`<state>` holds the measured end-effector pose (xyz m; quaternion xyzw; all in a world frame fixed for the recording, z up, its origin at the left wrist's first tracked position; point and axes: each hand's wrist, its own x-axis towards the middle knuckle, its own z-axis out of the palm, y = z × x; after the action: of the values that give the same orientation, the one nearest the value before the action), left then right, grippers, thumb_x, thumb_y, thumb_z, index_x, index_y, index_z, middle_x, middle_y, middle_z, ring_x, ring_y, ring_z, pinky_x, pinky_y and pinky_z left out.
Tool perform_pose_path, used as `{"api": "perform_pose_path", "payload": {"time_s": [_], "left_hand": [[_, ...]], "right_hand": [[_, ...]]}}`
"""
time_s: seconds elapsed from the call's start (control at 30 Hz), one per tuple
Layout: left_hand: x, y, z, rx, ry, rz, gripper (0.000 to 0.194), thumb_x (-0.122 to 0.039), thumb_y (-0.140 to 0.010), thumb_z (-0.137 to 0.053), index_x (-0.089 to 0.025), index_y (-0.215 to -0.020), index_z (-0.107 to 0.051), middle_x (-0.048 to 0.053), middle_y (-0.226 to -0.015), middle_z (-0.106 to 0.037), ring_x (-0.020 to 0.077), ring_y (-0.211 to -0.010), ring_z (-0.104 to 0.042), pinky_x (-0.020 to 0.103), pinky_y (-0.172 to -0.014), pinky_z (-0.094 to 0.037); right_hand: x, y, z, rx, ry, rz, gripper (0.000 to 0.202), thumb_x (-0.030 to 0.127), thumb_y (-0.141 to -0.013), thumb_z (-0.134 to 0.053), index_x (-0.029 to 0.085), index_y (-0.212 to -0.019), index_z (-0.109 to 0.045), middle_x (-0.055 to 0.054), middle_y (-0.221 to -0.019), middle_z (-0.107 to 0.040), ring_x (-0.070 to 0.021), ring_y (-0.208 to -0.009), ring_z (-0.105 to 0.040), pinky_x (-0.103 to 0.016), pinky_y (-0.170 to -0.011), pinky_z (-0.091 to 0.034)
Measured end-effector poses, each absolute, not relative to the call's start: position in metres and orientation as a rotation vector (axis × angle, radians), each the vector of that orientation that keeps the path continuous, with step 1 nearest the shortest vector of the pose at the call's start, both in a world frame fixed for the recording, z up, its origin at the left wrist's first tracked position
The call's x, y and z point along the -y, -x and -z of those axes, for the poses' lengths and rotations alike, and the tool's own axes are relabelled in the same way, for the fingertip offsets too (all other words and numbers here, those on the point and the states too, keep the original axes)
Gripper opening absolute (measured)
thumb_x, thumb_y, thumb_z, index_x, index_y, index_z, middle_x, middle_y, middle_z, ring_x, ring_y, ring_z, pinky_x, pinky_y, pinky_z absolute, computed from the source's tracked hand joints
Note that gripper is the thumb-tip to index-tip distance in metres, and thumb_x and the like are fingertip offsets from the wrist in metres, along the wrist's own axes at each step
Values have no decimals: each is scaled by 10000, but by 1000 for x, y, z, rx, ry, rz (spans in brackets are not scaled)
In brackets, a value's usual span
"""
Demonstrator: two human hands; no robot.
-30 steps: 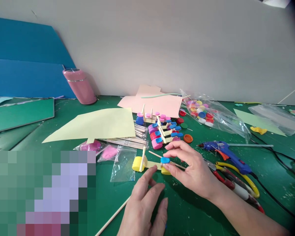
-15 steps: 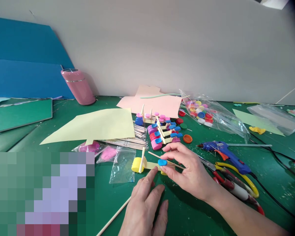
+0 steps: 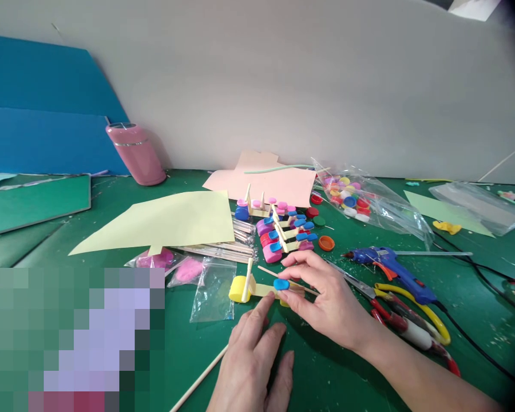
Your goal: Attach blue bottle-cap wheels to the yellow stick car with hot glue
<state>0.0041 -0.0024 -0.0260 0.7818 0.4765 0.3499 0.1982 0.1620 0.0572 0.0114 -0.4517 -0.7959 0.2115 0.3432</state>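
A small craft model with a yellow bottle cap (image 3: 240, 288) at its left end stands before me. A flat wooden stick (image 3: 264, 290) runs from the cap toward the right, and a short wooden piece (image 3: 248, 281) rises beside the cap. My left hand (image 3: 252, 355) has its fingers apart, with the index fingertip against the flat stick. Thumb and fingers of my right hand (image 3: 326, 297) close around a blue oval piece (image 3: 281, 284) above the stick's right end. A thin wooden stick (image 3: 268, 271) passes behind the right fingers, which hide part of the model.
Similar finished-looking models (image 3: 278, 229) stand behind. To the right lie a blue glue gun (image 3: 395, 269), pliers (image 3: 407, 329) and a bag of bottle caps (image 3: 352, 197). A dowel (image 3: 199, 377) lies near my left hand; a pink tumbler (image 3: 137, 154) stands at back left.
The view has shifted very slightly. Both hands keep almost the same pose, and the blue oval piece stays between my right fingers.
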Motion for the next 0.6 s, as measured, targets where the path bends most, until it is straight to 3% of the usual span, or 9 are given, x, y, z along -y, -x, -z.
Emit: {"api": "perform_pose_path", "payload": {"time_s": [0.6], "left_hand": [[-4,0,21,-1382,-2400,-826,156,-181,-711,-526,-173,-855,-586,176,-1240,-527,278,-1005,-564,418,-804,-503]], "right_hand": [[-56,-161,-12,2092,1161,-506,218,195,-766,-598,162,-981,-621,-59,-1039,-549,-144,-964,-551,-239,-846,-448]]}}
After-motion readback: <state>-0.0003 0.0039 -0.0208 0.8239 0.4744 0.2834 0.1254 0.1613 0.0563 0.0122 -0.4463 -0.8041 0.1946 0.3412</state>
